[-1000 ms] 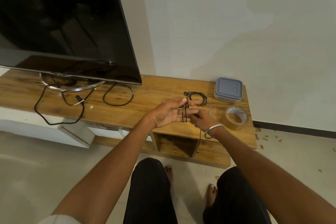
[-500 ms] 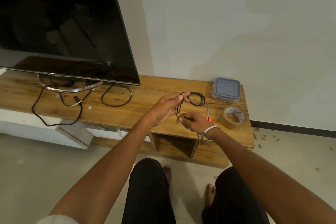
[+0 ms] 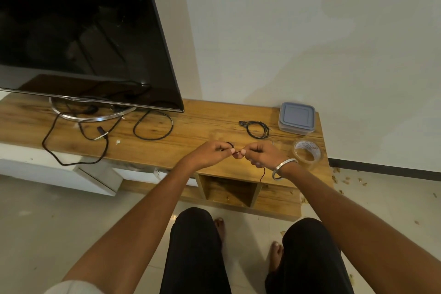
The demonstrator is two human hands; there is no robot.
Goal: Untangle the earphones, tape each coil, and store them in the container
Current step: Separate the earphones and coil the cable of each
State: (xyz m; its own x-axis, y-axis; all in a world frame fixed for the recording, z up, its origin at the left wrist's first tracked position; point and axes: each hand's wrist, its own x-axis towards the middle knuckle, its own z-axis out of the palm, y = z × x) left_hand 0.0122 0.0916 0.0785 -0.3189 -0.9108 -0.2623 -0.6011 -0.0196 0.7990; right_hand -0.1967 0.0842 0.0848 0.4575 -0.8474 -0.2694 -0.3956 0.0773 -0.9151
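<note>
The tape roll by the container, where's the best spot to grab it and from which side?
Pinch the tape roll across its ring wall from above, one finger inside the open core. It lies flat on the wooden stand, hole upward, with clear space around it.

Grained wood stand (image 3: 195,124) — matt plastic container (image 3: 297,117), glossy tape (image 3: 307,154).
</note>
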